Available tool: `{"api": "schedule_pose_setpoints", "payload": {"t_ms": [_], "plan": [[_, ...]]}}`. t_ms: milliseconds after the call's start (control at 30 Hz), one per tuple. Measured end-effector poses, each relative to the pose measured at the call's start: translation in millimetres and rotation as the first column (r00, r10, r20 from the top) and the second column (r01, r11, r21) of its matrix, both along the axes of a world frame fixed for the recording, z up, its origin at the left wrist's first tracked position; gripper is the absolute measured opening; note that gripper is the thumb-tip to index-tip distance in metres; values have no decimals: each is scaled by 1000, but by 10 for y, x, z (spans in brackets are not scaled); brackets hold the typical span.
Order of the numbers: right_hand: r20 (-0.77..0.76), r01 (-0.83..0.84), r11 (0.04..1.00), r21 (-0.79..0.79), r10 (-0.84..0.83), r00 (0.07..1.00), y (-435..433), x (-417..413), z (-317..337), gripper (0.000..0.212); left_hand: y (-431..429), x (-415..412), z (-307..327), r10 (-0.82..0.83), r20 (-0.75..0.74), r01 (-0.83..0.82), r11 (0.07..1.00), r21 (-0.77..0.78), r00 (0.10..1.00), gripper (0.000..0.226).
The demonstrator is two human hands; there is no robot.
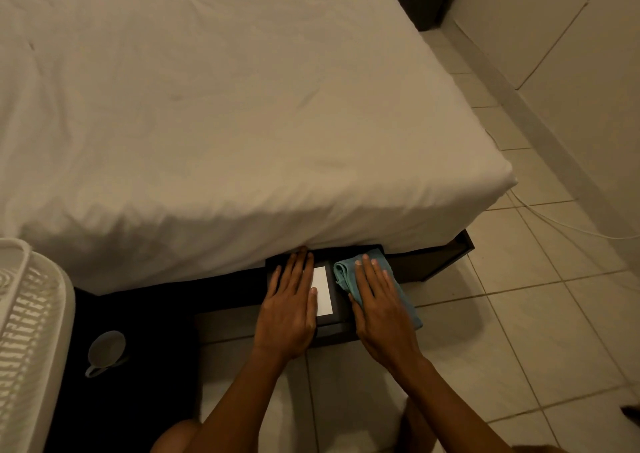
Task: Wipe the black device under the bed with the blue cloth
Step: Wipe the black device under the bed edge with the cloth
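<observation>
Device sat on floor at bed edge, far end tucked under mattress; white label on top. L hand lay flat on device, fingers straight, close together. R hand lay flat on cloth, fingers slightly spread, cloth pressed onto device's right side.

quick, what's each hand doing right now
Left hand: open, flat on the black box-shaped device, holding nothing.
Right hand: open, palm pressing the blue cloth onto the device.
</observation>
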State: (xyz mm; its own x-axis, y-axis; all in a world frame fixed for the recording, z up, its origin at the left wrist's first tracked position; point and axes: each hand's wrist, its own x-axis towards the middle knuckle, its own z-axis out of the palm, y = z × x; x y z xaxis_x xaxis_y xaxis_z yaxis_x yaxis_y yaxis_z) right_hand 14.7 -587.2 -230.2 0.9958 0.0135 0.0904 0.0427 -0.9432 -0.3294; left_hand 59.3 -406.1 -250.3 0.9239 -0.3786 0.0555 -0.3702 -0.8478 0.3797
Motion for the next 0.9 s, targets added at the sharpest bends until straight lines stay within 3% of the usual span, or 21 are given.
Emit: {"api": "schedule_pose_setpoints", "payload": {"t_ms": [333, 467, 567, 767, 900], "plan": [[17, 158, 969, 190, -164, 986, 129, 148, -163, 58, -4, 1, 14, -1, 6, 1, 1000, -5, 1000, 60], [35, 116, 953, 280, -131, 991, 200, -49, -141, 56, 2, -5, 16, -4, 7, 4, 1000, -8, 1000, 60], [50, 82, 946, 313, -102, 993, 131, -47, -162, 59, 5, -4, 15, -9, 0, 9, 1000, -9, 1000, 60], [36, 220, 919, 327, -245, 969, 158, 111, -189, 63, -10, 1, 21, -9, -7, 9, 1000, -16, 1000, 60], [107, 144, 933, 329, -188, 976, 146, -72, -174, 65, -4, 8, -1, -13, -14, 13, 1000, -9, 1000, 60]]}}
